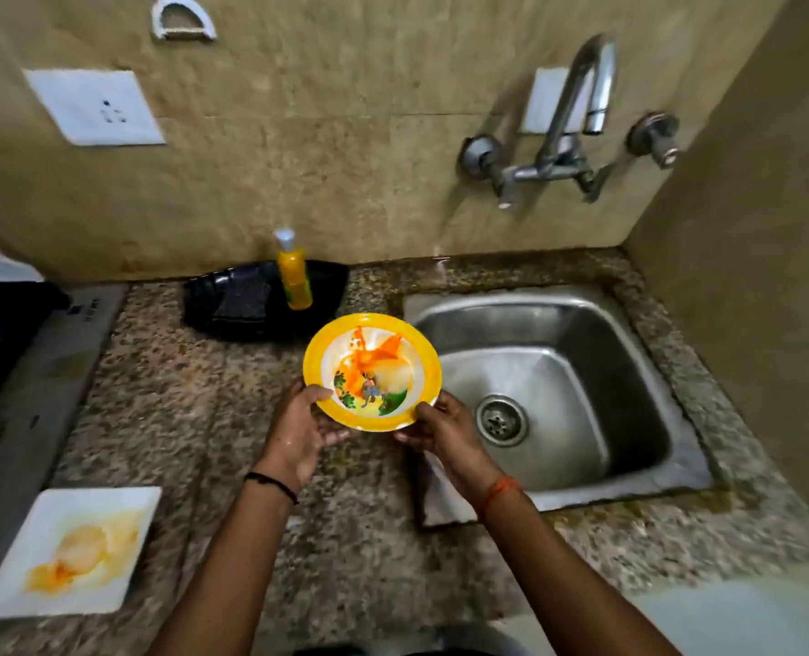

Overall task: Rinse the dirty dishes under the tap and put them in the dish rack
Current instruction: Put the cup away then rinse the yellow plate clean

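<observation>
A round yellow-rimmed plate [372, 370] with a printed picture and orange smears is held above the counter, just left of the steel sink [554, 385]. My left hand [298, 430] grips its near left rim, thumb on top. My right hand [440, 430] grips its near right rim. A white square plate [73, 551] with yellow-orange stains lies on the counter at the near left. The tap [577, 101] is mounted on the wall above the sink, and no water runs from it.
A black tray-like rack [232, 298] sits at the back of the granite counter, with an orange dish-soap bottle [293, 272] standing in front of it. A wall socket [95, 106] is at upper left. A dark object lies at the far left edge.
</observation>
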Demonstrator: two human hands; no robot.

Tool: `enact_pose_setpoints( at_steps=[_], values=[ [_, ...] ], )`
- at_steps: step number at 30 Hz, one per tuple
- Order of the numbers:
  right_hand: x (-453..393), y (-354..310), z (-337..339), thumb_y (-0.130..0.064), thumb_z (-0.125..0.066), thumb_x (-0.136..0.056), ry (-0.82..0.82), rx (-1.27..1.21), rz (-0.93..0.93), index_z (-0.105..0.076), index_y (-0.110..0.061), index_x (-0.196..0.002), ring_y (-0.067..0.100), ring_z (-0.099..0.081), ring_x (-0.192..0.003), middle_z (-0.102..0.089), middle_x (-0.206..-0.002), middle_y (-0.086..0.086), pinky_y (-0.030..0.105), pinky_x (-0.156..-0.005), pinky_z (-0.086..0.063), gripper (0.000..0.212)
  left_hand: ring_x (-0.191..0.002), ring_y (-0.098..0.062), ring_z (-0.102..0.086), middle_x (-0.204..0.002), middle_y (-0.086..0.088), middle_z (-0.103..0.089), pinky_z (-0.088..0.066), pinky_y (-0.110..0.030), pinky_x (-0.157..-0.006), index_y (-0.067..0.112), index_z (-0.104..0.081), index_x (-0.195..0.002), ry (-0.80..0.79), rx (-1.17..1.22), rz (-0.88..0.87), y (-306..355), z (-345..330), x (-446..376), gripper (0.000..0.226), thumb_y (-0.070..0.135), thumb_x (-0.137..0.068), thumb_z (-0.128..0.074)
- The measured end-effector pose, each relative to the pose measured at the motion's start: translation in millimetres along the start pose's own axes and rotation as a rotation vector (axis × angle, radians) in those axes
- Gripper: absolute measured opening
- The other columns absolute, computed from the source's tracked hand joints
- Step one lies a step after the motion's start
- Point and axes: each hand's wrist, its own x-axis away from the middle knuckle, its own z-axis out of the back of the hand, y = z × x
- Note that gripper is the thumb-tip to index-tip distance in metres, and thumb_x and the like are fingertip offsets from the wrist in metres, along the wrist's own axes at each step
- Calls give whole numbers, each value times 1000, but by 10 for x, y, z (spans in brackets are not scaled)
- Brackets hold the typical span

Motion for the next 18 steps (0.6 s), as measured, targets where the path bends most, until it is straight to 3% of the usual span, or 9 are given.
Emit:
enact_pose_setpoints(
  at_steps=[1,4,7,9,13,16,18],
  values=[
    [-11,-85,189,3,-48,-94,7,25,14,-58,-2,-99,18,-67,-64,-63,-86,17,30,-62,-60,13,-75,-23,-63,-96,-10,-64,-55,-37,-66,15,-52,-123,-9,19,14,-48,-199,0,30,14,-93,-47],
    [-118,-292,685,0,-50,-94,17,96,34,-57,-3,-100,21,-70,-69,-64,-89,15,33,-67,-60,9,-62,-19,-69,-90,-9,-65,-59,-35,-55,14,-52,-116,-39,43,13,-154,-733,-36,23,14,-94,-46],
    [-227,-457,1062,-4,-53,-95,28,115,39,-53,-7,-94,24,-72,-75,-66,-90,14,28,-61,-57,4,-71,-23,-65,-89,-10,-64,-59,-37,-56,16,-50,-115,-46,42,-28,-190,-1149,-114,23,10,-93,-43],
    [-291,-578,1284,-8,-57,-94,78,169,96,-54,-6,-108,26,-70,-86,-67,-101,15,24,-60,-55,14,-76,-24,-62,-90,-10,-64,-58,-40,-62,17,-50,-115,-40,46,-54,-190,-1379,-138,24,9,-93,-42],
    [-552,-931,1633,-4,-62,-90,204,336,236,-52,-4,-124,18,-61,-95,-62,-115,9,38,-81,-53,35,-79,-27,-61,-92,-11,-63,-52,-48,-76,19,-54,-108,-25,63,-71,-183,-1670,-171,25,6,-92,-42],
    [-915,-1472,1821,1,-60,-90,300,473,376,-55,6,-117,17,-55,-83,-59,-100,11,33,-81,-45,28,-78,-26,-61,-90,-9,-63,-52,-47,-76,22,-56,-99,-46,60,-84,-138,-1814,-178,24,5,-90,-42],
    [-1113,-1903,1877,-5,-59,-89,437,461,439,-55,4,-121,26,-60,-95,-63,-104,14,31,-87,-46,33,-78,-26,-61,-90,-9,-64,-53,-46,-74,22,-56,-102,-68,55,-82,-104,-1886,-162,25,5,-90,-42]
  ],
)
